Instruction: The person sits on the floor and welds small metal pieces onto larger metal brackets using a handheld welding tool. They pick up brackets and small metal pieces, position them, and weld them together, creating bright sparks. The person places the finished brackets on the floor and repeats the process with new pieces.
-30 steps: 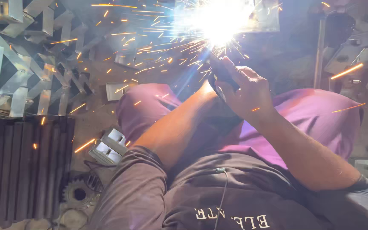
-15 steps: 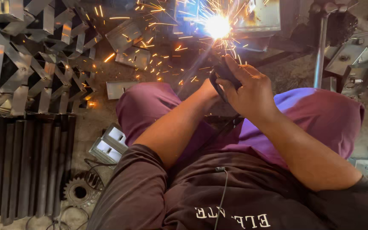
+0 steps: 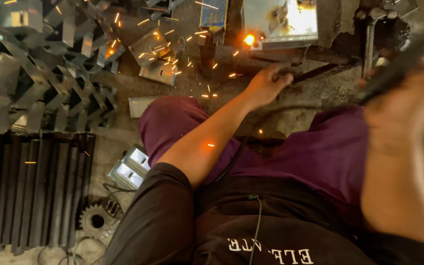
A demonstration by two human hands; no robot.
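I sit on the floor in purple trousers (image 3: 320, 152) and a black shirt. My left hand (image 3: 266, 86) reaches forward, its fingers curled on a thin dark rod (image 3: 315, 72) that lies on the ground. Just beyond it stands a shiny metal box (image 3: 280, 22) with a glowing orange spot (image 3: 249, 39) at its lower left corner; a few sparks drift to its left. My right hand (image 3: 403, 98) is blurred at the right and raised. It grips a dark handled welding tool (image 3: 393, 68) away from the box.
A heap of bent metal brackets (image 3: 40, 73) fills the left. Below it lie dark ribbed bars (image 3: 30, 186), a gear (image 3: 96, 221) and small metal blocks (image 3: 131, 167). A flat plate (image 3: 141, 105) sits by my knee. An upright metal post (image 3: 369, 39) stands at the far right.
The bright arc has died to a small glow with few sparks. My right hand swung right and up with the tool, and my left hand parted from it and stayed forward.
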